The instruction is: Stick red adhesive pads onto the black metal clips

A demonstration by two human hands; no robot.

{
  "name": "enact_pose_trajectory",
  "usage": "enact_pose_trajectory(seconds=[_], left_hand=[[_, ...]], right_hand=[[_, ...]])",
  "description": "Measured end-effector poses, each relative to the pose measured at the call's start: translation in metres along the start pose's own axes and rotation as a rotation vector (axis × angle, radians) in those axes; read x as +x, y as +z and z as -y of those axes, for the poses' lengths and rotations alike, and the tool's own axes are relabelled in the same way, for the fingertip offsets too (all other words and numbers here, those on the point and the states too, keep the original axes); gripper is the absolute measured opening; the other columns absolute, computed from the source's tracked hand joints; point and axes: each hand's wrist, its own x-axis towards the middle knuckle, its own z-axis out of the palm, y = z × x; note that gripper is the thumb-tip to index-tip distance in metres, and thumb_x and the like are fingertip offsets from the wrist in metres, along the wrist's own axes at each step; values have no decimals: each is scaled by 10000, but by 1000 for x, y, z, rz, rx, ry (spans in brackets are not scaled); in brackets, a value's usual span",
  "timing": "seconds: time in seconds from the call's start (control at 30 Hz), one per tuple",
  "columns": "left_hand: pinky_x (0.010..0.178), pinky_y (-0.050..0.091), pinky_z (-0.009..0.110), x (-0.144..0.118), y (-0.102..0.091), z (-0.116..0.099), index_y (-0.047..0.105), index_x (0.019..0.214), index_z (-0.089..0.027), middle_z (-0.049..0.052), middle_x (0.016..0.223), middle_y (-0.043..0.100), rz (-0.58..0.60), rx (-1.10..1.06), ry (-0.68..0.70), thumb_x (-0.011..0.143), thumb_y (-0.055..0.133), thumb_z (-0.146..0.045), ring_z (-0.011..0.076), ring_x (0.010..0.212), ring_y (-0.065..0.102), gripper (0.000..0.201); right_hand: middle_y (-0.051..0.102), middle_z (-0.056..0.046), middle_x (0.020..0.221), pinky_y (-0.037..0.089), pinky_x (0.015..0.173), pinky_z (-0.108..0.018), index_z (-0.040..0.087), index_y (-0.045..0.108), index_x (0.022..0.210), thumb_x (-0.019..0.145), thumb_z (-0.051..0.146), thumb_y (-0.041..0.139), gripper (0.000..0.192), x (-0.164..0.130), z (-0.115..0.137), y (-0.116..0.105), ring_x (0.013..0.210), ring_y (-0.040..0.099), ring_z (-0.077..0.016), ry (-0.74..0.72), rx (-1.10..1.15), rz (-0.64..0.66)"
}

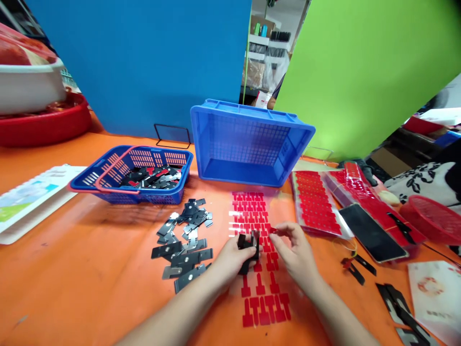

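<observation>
Your left hand point(236, 257) grips a black metal bracket point(248, 245) | your right hand point(295, 252) pinches a red T-shaped sticker point(272, 231) | sticker sheet point(261, 269) lies underneath

Orange table point(72, 269) w/ blue panel point(144, 62) left & green panel point(360, 72) right behind it. Gap btwn them shows white shelves point(264, 45) in bright room. Even light.

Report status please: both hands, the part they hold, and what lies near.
Left hand shut on black metal part. Right hand pinching red sticker over sticker sheet. Loose metal parts left of hands; phone to the right.
</observation>
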Motion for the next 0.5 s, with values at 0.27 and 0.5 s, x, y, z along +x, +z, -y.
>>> enact_pose_trajectory(seconds=[0.27, 0.5], left_hand=[[661, 470, 287, -2, -1, -5, 562, 803, -163, -4, 697, 577, -43, -53, -42, 593, 676, -202, 126, 644, 577, 242], [618, 476, 280, -3, 0, -9, 563, 811, -159, -2, 681, 572, -76, -56, -94, 584, 676, -185, 121, 590, 570, 255]], right_hand=[[535, -5, 830, 445, 681, -277, 213, 465, 894, 771, 236, 510, 133, -1, -18, 26, 761, 532, -144, 116, 130, 153], [547, -14, 842, 435, 719, -296, 207, 482, 890, 769, 199, 490, 121, -3, -17, 25, 783, 530, -152, 77, 64, 198]])
